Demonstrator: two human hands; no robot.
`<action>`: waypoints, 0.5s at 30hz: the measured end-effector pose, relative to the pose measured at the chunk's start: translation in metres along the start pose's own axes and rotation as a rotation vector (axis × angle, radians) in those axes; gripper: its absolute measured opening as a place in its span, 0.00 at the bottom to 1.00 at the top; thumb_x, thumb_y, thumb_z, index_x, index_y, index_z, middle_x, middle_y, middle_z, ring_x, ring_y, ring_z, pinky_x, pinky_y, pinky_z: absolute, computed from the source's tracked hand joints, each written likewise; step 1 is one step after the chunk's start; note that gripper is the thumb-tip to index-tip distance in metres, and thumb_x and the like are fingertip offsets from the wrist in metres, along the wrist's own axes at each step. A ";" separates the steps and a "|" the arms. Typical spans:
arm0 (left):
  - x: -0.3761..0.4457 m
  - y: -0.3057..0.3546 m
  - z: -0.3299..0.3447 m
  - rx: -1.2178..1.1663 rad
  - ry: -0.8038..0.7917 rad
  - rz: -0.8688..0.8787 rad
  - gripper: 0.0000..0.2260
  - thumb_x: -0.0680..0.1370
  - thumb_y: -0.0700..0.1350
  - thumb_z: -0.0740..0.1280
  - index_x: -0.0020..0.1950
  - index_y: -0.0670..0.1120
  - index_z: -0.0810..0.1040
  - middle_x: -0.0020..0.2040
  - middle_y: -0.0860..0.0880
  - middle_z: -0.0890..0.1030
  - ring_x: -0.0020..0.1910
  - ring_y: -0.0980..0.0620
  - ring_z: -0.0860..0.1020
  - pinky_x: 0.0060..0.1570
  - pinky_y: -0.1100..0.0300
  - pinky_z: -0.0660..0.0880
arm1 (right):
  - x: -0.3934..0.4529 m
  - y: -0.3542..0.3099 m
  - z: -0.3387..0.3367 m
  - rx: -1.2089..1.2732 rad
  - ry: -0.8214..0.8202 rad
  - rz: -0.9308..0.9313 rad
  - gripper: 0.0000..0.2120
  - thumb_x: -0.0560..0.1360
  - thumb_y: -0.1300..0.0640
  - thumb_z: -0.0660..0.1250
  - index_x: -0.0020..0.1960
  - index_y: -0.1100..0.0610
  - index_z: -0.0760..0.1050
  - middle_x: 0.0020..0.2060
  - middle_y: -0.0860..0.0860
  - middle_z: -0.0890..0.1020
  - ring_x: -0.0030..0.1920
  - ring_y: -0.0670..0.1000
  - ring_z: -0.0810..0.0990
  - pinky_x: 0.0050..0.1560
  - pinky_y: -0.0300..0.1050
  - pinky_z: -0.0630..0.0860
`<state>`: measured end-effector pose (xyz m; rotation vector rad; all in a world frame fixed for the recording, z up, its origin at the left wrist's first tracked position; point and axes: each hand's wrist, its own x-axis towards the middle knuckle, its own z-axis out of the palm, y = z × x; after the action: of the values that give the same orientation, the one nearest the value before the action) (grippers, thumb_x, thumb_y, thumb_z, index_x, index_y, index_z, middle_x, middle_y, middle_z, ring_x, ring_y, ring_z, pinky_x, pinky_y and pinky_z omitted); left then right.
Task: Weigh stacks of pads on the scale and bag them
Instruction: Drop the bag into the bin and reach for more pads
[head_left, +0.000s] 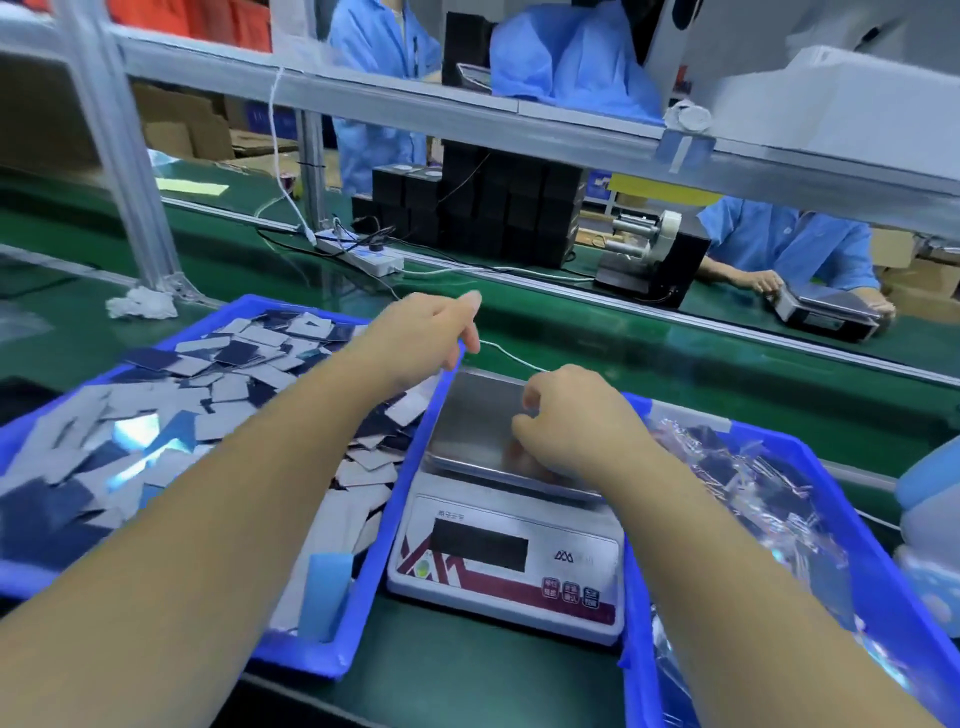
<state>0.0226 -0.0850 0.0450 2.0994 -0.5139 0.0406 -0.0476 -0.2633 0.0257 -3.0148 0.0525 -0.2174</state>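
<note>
Head view: white digital scale (506, 564) with bare steel pan, between two blue plastic bins.
Left hand (423, 332) grip loose; right hand (566, 421) grip curled, contents unclear. Loose grey-blue square pads (171, 410) fill left bin (358, 613); miscount risk.

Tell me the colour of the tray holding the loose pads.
Blue tray, head view.

Two blue plastic bins: left bin (387, 499), right bin (810, 457). One white digital scale (506, 566). Two bare hands: left hand (421, 332), right hand (571, 421). Loose grey and navy square pads (171, 415): too many to count.
</note>
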 end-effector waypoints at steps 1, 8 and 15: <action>0.000 -0.001 -0.012 -0.002 0.008 -0.016 0.25 0.83 0.59 0.54 0.37 0.49 0.81 0.26 0.54 0.76 0.24 0.60 0.72 0.38 0.56 0.67 | 0.003 -0.013 0.001 -0.001 -0.007 -0.036 0.10 0.73 0.50 0.64 0.50 0.54 0.78 0.44 0.52 0.75 0.47 0.57 0.76 0.39 0.45 0.70; -0.020 -0.053 -0.074 -0.248 0.236 -0.198 0.25 0.73 0.64 0.56 0.26 0.51 0.80 0.19 0.54 0.66 0.19 0.55 0.64 0.30 0.59 0.62 | 0.019 -0.085 0.021 0.079 -0.073 -0.220 0.07 0.73 0.55 0.64 0.48 0.54 0.78 0.44 0.52 0.81 0.47 0.56 0.78 0.42 0.46 0.76; -0.027 -0.096 -0.066 -0.299 0.395 -0.242 0.25 0.83 0.54 0.57 0.27 0.49 0.76 0.19 0.57 0.69 0.19 0.60 0.67 0.31 0.57 0.62 | 0.035 -0.125 0.050 0.002 -0.204 -0.405 0.21 0.69 0.55 0.66 0.62 0.50 0.75 0.50 0.50 0.73 0.56 0.55 0.71 0.46 0.47 0.71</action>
<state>0.0455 0.0228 -0.0010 1.7847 -0.0234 0.2202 -0.0024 -0.1347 -0.0031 -2.9936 -0.5769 0.0571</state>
